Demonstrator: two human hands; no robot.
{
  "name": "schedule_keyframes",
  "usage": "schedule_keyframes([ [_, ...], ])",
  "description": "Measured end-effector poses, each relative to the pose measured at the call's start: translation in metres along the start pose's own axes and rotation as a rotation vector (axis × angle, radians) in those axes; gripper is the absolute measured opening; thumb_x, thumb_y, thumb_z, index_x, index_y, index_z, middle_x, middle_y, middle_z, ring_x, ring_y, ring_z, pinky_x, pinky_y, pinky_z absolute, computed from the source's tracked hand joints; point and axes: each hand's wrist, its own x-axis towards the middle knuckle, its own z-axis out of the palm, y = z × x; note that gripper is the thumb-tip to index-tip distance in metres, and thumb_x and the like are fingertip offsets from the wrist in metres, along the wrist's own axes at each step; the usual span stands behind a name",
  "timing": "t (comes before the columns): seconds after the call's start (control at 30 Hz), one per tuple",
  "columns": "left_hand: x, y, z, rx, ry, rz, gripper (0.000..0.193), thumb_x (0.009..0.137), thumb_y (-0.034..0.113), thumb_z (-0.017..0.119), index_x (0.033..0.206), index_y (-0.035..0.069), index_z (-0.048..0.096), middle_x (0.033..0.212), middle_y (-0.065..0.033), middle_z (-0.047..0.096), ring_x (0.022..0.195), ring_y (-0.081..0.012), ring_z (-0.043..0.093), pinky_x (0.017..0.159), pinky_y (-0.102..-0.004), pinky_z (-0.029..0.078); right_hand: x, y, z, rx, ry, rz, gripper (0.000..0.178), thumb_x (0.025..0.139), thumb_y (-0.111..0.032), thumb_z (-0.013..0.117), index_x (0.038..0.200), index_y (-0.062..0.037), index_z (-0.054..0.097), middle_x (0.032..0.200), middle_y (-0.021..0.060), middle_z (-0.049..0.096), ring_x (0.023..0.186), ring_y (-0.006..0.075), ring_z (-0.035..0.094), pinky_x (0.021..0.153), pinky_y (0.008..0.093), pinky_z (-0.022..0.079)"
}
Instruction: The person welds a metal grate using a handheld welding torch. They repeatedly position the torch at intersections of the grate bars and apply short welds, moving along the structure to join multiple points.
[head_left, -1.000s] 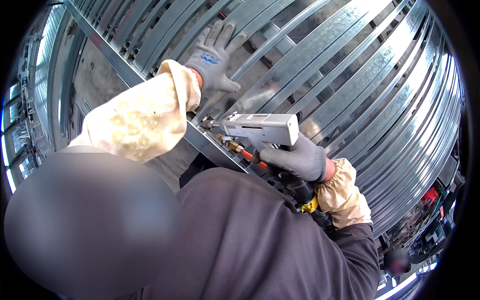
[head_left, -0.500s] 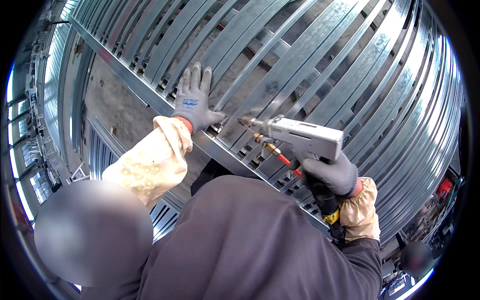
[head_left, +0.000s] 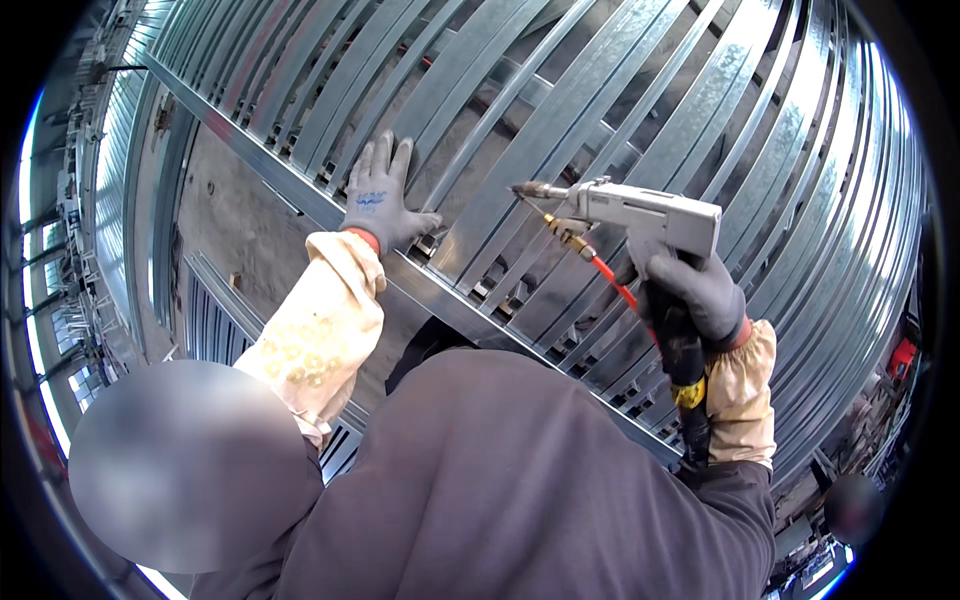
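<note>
My left hand (head_left: pixel 383 200), in a grey work glove, lies with fingers stretched out on the galvanised metal slats near the frame's long edge rail (head_left: pixel 440 292). Nothing is held in it. In its matching glove, my right hand (head_left: pixel 703 298) is wrapped round the grip of a grey pistol-shaped welding gun (head_left: pixel 650 215). The gun's nozzle points left, above the slats and apart from them. A red hose (head_left: pixel 612 279) with a brass fitting (head_left: pixel 570 238) runs below the nozzle, and a thick black cable (head_left: pixel 690 420) hangs down from the grip.
Long parallel slats (head_left: pixel 590 90) with gaps between them spread ahead and to the right. More metal profiles (head_left: pixel 215 310) lie low at the left, above a concrete floor (head_left: pixel 235 215). A red object (head_left: pixel 902 358) stands at the far right.
My right hand has moved the welding gun up and to the right, away from my left hand. The left hand stays on the same slats.
</note>
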Motion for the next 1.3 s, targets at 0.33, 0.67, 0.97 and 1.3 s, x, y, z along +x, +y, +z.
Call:
schedule_keyframes([
  [0.33, -0.070, -0.003, 0.034, -0.018, 0.248, -0.140, 0.120, 0.063, 0.054, 0.083, 0.157, 0.005, 0.027, 0.162, -0.0212, 0.025, 0.151, -0.0393, 0.020, 0.123, -0.0505, 0.015, 0.039, 0.029, -0.104, 0.153, 0.071, -0.103, 0.040, 0.095, -0.027, 0.066, 0.121, 0.0007, 0.054, 0.089, 0.0110, 0.067, 0.068, 0.0184, 0.068, 0.061, 0.0304, 0.055],
  [0.67, -0.052, 0.020, -0.004, 0.146, -0.091, -0.370, 0.124, 0.064, 0.056, 0.086, 0.160, 0.015, 0.019, 0.168, -0.0105, 0.017, 0.156, -0.0299, 0.009, 0.126, -0.0465, 0.009, 0.061, 0.038, -0.116, -0.783, 0.424, 0.009, 0.049, 0.092, -0.044, 0.069, 0.110, 0.0016, 0.064, 0.093, 0.0133, 0.071, 0.082, 0.0209, 0.069, 0.075, 0.0334, 0.053],
  [0.97, -0.046, 0.010, 0.002, 0.099, -0.084, -0.286, 0.115, 0.068, 0.049, 0.086, 0.159, 0.014, 0.024, 0.167, -0.0087, 0.022, 0.155, -0.0258, 0.015, 0.126, -0.0452, 0.009, 0.051, 0.033, -0.070, -1.381, 0.608, 0.039, 0.061, 0.086, -0.044, 0.070, 0.132, -0.0066, 0.056, 0.124, 0.0216, 0.062, 0.114, 0.0361, 0.063, 0.096, 0.0445, 0.050],
  [1.3, -0.047, -0.001, 0.013, 0.087, -0.005, -0.225, 0.111, 0.066, 0.045, 0.087, 0.156, 0.010, 0.030, 0.163, -0.0124, 0.029, 0.152, -0.0268, 0.025, 0.125, -0.0428, 0.014, 0.122, 0.018, 0.099, -1.326, 0.114, -0.952, 0.052, 0.079, -0.032, 0.079, 0.123, -0.0111, 0.062, 0.120, 0.0122, 0.064, 0.113, 0.0311, 0.063, 0.102, 0.0437, 0.049],
])
